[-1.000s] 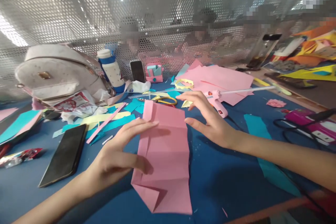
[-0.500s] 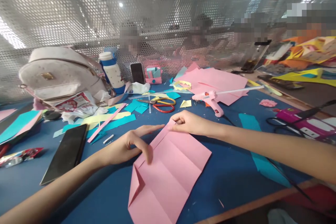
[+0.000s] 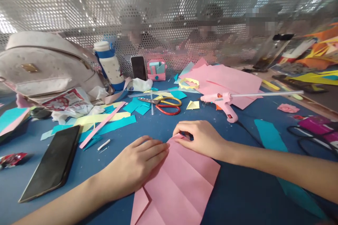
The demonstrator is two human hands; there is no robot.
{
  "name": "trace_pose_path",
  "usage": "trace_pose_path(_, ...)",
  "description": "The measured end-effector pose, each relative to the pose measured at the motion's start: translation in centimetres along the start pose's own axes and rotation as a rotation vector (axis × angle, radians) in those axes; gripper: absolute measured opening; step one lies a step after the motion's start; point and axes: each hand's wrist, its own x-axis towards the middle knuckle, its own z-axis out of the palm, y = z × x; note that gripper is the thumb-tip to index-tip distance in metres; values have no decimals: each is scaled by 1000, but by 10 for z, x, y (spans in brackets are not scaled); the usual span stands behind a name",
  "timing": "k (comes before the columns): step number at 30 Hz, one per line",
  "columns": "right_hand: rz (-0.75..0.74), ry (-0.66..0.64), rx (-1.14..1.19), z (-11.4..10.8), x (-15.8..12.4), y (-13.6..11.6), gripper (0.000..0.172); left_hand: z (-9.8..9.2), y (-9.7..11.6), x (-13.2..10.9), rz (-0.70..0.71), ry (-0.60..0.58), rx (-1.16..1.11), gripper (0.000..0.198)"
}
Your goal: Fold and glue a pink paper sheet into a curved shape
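- I'll place everything by the scissors (image 3: 158, 102), which lie on the blue table (image 3: 118, 135) with one yellow handle and one red.
- Left of the scissors sits the pale backpack (image 3: 44, 66), plump, what it holds out of my sight; a red-and-white packet (image 3: 69, 99) lies against its front.
- Behind the scissors and to their left stands the bottle (image 3: 109, 66), white and blue, lid on, so I can't see inside.
- Straight behind the scissors is a little pink box (image 3: 156, 76), pale blue and pink pieces (image 3: 156, 66) standing up in it.
- Well off to the right of the scissors, and farther back, there's a clear jar (image 3: 271, 51) with a dark lid and something dark in the bottom.
- The sheet (image 3: 179, 182) lies nearer the person than the scissors, its far tip in front of the red handle.
- It's pink paper, set aslant, with creases crossing it in parallel bands; a triangular flap (image 3: 139, 202) is folded over at its near left, and its near end runs out of view.
- The right hand (image 3: 203, 139) has thumb and fingers pinched on that far tip.
- The left hand (image 3: 142, 161) lies palm down along the left edge, fingers together; its thumb is hidden, so I can't tell whether it grips.
- Right of the scissors lies the pink glue gun (image 3: 224, 107), a long pale stick (image 3: 266, 94) jutting from its back.
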Motion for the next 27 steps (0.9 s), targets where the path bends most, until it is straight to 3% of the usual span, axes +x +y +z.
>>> trace_pose_path(5, -326, 71, 30, 6, -4, 13, 14, 2, -3, 1, -11, 1, 42, 36)
trace_pose_path(9, -640, 100, -137, 7, -4, 22, 16, 5, -4, 0, -24, 13, 21, 37)
trace_pose_path(11, -727, 111, -221, 6, -3, 23, 18, 6, -5, -1, -19, 11, 21, 39)
trace_pose_path(17, -781, 92, -263, 3, 2, 23, 22, 6, -7, -4, -9, -21, 56, 41)
trace_pose_path(27, -805, 47, -201, 0, 6, 23, 13, 6, -9, -3, -9, -42, 39, 41)
